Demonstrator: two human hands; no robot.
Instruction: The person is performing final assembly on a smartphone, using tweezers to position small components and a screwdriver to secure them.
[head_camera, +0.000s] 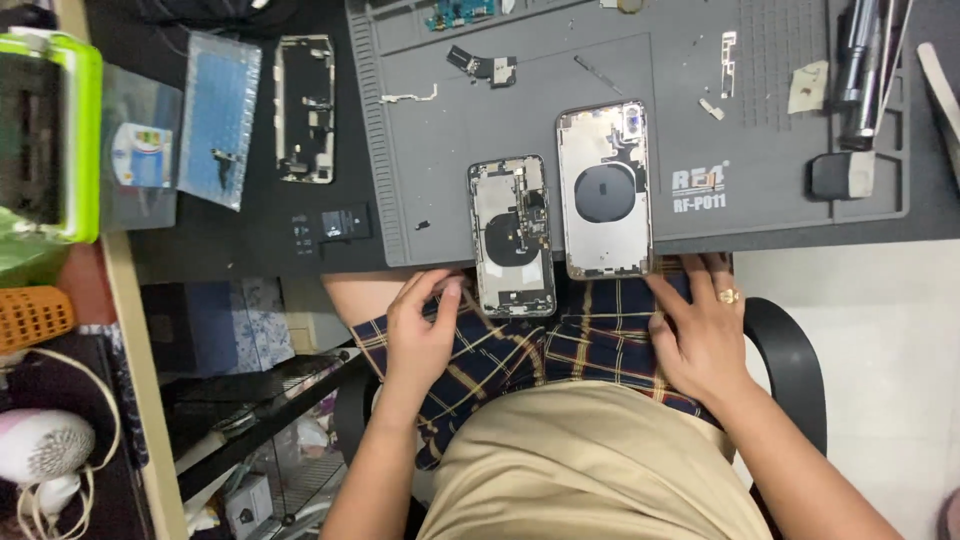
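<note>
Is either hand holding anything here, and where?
Nothing is held. The left hand and right hand rest on the plaid lap, near the two opened phone housings.

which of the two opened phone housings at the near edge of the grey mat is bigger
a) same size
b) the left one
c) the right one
c, the right phone housing is clearly taller and wider than the left phone housing lying beside it on the grey mat.

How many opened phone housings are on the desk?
3: small housing and large housing at the grey mat's near edge, a third housing left of it.
</note>
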